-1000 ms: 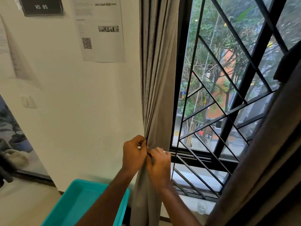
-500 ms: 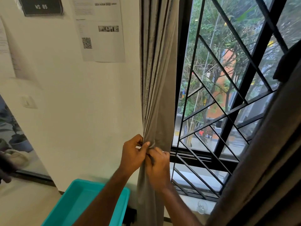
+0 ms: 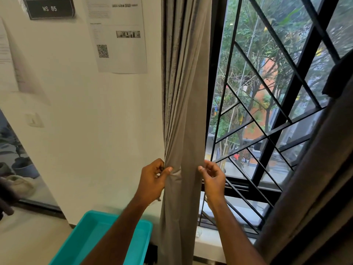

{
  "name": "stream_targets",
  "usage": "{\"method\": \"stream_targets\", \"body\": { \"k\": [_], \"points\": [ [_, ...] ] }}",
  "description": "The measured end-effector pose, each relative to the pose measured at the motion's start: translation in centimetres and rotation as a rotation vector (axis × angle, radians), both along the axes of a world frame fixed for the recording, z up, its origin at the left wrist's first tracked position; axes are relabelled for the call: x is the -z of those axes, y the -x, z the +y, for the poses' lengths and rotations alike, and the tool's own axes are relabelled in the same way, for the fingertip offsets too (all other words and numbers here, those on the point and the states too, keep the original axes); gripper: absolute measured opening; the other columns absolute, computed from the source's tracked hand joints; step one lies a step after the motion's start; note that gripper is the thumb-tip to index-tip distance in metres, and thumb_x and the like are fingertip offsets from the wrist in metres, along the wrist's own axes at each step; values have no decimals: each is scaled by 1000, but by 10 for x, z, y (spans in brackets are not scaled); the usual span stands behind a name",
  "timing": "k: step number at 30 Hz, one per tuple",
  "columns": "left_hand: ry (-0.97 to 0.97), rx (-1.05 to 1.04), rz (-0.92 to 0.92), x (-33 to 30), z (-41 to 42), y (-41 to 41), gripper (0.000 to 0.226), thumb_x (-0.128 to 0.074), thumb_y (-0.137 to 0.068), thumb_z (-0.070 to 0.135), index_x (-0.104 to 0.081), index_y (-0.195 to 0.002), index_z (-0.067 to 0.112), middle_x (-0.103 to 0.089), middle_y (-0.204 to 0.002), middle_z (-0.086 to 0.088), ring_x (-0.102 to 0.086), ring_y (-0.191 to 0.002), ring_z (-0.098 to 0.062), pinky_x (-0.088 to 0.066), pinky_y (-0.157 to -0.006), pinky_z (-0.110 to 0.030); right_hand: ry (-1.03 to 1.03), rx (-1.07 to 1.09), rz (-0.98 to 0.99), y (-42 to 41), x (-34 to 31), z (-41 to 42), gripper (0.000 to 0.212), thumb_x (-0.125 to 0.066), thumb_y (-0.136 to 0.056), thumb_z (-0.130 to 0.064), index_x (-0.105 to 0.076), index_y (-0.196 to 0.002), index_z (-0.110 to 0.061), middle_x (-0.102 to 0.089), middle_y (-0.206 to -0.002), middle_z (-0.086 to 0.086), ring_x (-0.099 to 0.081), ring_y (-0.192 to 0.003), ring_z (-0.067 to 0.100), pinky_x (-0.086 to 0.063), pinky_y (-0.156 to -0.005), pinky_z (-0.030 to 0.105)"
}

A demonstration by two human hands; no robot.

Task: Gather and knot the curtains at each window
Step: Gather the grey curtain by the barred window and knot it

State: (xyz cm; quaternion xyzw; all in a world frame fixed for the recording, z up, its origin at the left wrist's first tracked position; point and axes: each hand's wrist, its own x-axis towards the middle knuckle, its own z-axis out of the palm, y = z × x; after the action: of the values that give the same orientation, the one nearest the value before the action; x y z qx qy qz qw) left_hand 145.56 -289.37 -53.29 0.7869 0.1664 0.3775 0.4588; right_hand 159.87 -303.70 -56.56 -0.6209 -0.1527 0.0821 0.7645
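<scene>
A grey curtain point(image 3: 186, 96) hangs gathered in folds at the left side of the window point(image 3: 267, 111). My left hand point(image 3: 153, 179) pinches its left edge at about sill height, thumb on the front of the cloth. My right hand point(image 3: 213, 176) is at the curtain's right edge, thumb and fingertips touching the fabric, fingers curled and loosely apart. Below the hands the curtain falls straight down. A second, darker curtain point(image 3: 315, 188) fills the right side of the view.
A black diagonal metal grille point(image 3: 275, 134) covers the window behind the glass. A teal plastic bin point(image 3: 91, 238) stands on the floor at lower left, under my left forearm. Papers and a "WS 05" sign point(image 3: 50, 8) are fixed to the white wall. The sill point(image 3: 210, 238) lies below.
My hands were together on the bunched cloth; now my right hand has moved right to the curtain's other edge, and the fabric between the hands is spread flatter.
</scene>
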Motion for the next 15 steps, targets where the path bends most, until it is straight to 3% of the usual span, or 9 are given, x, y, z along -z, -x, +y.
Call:
{"method": "stream_targets", "body": {
  "k": [2, 4, 7, 9, 15],
  "points": [
    [-35, -79, -9, -1, 2, -1, 28, -68, -95, 24, -50, -72, 26, -53, -60, 7, -51, -55, -9, -52, -58, -30, 30, 86, -8, 1, 4, 0, 13, -76, -89, -8, -76, -97, -18, -77, -91, 3, -73, -92, 25, -60, -84, 56],
    [-113, -183, -10, 1, 2, -3, 28, -68, -94, 27, -51, -73, 25, -54, -61, 8, -52, -56, -10, -52, -58, -31, 64, 206, -75, 14, 4, 0, 16, -78, -88, -8, -77, -87, -23, -75, -81, 2, -72, -82, 20, -61, -77, 52],
    [-185, -335, 12, 4, -4, -8, 28, -70, -94, 29, -55, -74, 17, -57, -61, 2, -55, -55, -18, -50, -57, -35, 173, 198, -491, 54, 5, 4, 21, -77, -88, -6, -71, -81, -25, -67, -79, -8, -64, -76, 14, -53, -71, 35],
    [-216, -364, 13, 4, -10, -13, 29, -70, -94, 29, -55, -73, 16, -57, -60, 2, -54, -54, -17, -49, -55, -32, 244, 143, -717, 78, 9, 9, 15, -76, -90, -11, -70, -87, -24, -63, -81, -13, -62, -79, 11, -48, -76, 29],
    [-100, -182, -48, 8, -19, -12, 32, -68, -95, 16, -54, -71, 30, -57, -58, 14, -59, -58, -7, -49, -61, -15, 343, 111, -752, 82, 16, 29, 5, -67, -96, -24, -71, -93, -24, -62, -87, -14, -58, -82, 5, -49, -82, 36]
  ]
}}
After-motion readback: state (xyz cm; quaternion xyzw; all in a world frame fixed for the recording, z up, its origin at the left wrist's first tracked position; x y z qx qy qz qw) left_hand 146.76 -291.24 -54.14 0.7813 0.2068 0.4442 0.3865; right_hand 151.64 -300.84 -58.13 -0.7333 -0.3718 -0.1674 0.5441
